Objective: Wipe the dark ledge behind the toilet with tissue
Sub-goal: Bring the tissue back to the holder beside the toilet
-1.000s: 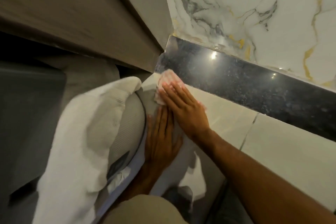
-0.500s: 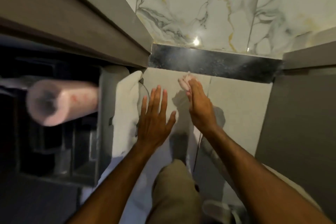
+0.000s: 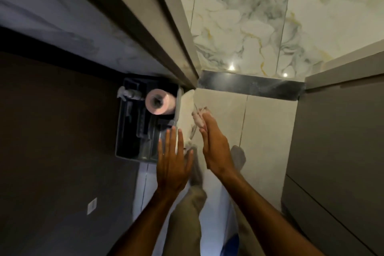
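The dark ledge (image 3: 249,86) runs as a glossy black strip below the marble wall, well beyond both hands. My right hand (image 3: 214,147) is held edge-on over the pale tile face below the ledge, with a crumpled pinkish-white tissue (image 3: 200,117) pinched at its fingertips. The tissue is clear of the ledge. My left hand (image 3: 173,162) is flat with fingers spread and holds nothing, its fingertips near the white edge beside the holder box.
A pink toilet roll (image 3: 159,103) sits in a dark recessed holder box (image 3: 128,131) to the left. A grey cabinet (image 3: 336,151) closes in the right side. A beige door frame (image 3: 166,33) runs diagonally above. My trouser leg (image 3: 187,220) is below.
The view has pulled back from the ledge. Both hands have come away from the tile face, the right one still carrying the tissue, and the roll holder has come into view.
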The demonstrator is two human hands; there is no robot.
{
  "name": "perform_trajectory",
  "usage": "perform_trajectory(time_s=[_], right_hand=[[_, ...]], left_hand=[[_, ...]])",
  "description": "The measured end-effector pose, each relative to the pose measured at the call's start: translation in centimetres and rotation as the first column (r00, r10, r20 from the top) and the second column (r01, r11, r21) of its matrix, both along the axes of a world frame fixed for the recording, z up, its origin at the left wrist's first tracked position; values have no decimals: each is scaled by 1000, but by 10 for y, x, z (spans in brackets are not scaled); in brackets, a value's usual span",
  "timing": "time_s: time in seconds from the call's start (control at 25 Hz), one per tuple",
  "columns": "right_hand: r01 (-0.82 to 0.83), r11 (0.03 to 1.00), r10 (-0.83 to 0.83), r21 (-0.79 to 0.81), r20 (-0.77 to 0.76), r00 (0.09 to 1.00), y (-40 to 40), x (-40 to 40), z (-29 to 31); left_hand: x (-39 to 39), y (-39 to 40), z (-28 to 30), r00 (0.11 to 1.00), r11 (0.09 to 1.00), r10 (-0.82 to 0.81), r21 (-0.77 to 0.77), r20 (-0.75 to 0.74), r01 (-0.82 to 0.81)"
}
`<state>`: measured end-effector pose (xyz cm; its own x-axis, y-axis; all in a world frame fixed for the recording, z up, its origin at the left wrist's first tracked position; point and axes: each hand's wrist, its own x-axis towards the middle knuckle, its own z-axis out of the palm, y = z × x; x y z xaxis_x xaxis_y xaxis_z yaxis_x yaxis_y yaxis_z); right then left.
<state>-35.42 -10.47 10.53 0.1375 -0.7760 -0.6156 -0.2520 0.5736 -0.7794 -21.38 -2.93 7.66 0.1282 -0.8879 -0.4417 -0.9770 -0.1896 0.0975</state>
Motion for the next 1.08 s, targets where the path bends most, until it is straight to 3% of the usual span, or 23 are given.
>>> perform_trajectory(time_s=[0.08, 0.16, 0.28, 0.48, 0.68, 0.8, 0.92, 1.08], right_hand=[[-119, 990, 117, -78, -25, 993, 20, 33, -4], [-180, 983, 179, -42, -19, 984, 37, 76, -18], [-152, 984, 157, 89, -41, 987, 54, 140, -55], [-66, 973, 118, 223, -227, 967, 62, 220, -148], [-245, 943, 325, 224, -480, 815, 90, 246, -243], [-279, 954, 291, 108, -552, 782, 105, 255, -279], [-400, 913, 334, 75, -700, 631, 113, 262, -298], [-476, 878, 374, 45, -684, 626, 114, 255, -275]], left_hand=[[33, 12, -3, 999, 1000, 11, 18, 52, -12], [76, 17, -13, 997, 999, 31, 15, 67, -32], [145, 14, -49, 997, 999, 50, 0, 64, -50], [198, -1, -125, 987, 986, -149, -61, 62, 153], [210, -15, -185, 978, 973, -209, -109, -20, 205], [214, -21, -210, 976, 957, -219, -196, -13, 213], [216, -22, -223, 978, 923, -204, -325, 41, 206], [215, -25, -209, 975, 930, -221, -301, 6, 213]])
